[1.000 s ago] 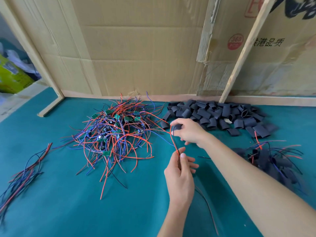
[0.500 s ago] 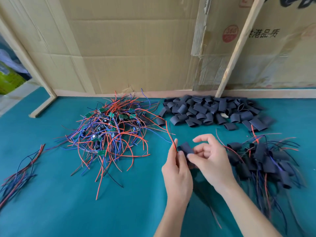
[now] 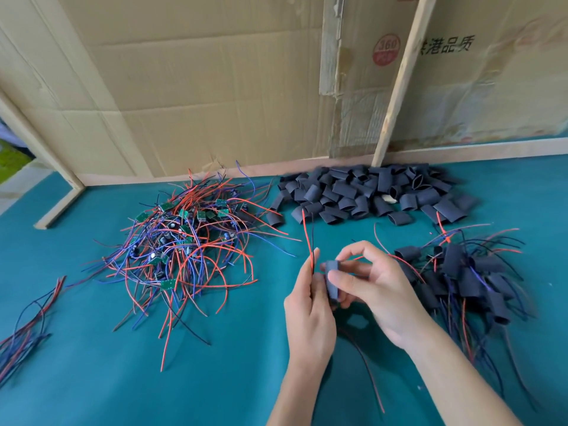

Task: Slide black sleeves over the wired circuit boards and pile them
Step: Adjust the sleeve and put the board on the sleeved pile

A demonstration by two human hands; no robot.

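My left hand (image 3: pixel 309 309) grips a wired board by its red and black wires (image 3: pixel 308 238), which stick up past the fingers; the board itself is hidden behind my hand. My right hand (image 3: pixel 373 284) pinches a black sleeve (image 3: pixel 333 281) right beside the left hand's fingers. A tangle of bare wired circuit boards (image 3: pixel 184 241) lies to the left. Loose black sleeves (image 3: pixel 368 195) are heaped at the back. Sleeved boards (image 3: pixel 461 272) are piled on the right.
The green mat (image 3: pixel 123 379) covers the table. A small bundle of loose wires (image 3: pixel 27 327) lies at the far left. Cardboard panels (image 3: pixel 199 87) and a leaning wooden slat (image 3: pixel 399 81) close off the back edge.
My right hand picked a sleeve from the back heap and brought it down to the left hand. The sleeve now stands more upright between the fingers.
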